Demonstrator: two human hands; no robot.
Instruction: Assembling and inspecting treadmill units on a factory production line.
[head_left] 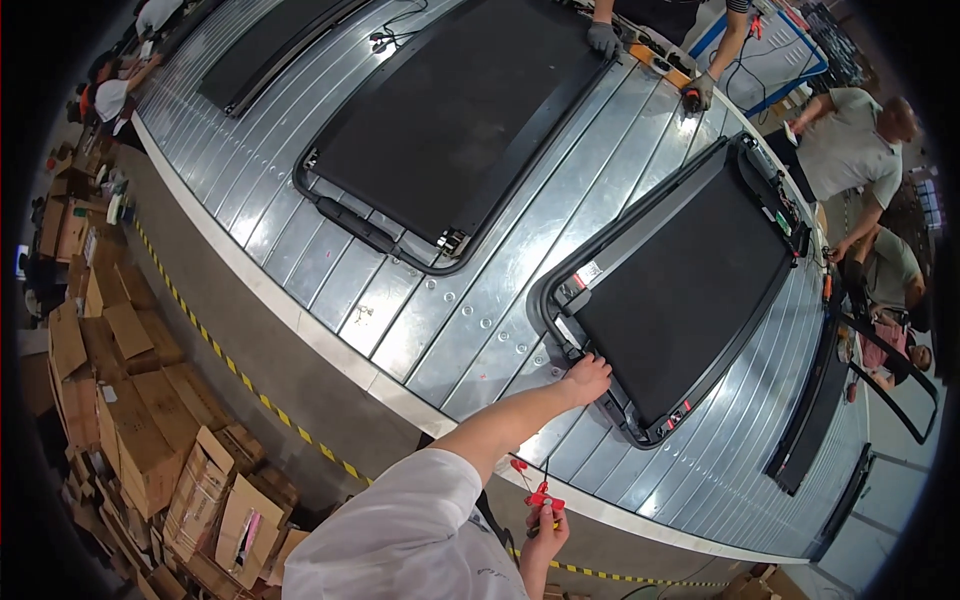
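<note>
My left hand (587, 379) reaches forward from a white sleeve, its fingers curled on the near left edge of a black rectangular panel frame (690, 290). The frame lies flat on a metal slatted conveyor (470, 320) and has small red clips along its rim. My right hand (546, 533) stays low near my body. It is shut on a small red tool with a yellow part (542, 497), which has thin red wire ends sticking up.
A second black panel (455, 110) and a third (265, 45) lie farther along the conveyor. A person's gloved hands (603, 38) work at the far side, and other people stand at the right. Cardboard boxes (130, 400) pile up at the left beyond yellow-black floor tape (250, 385).
</note>
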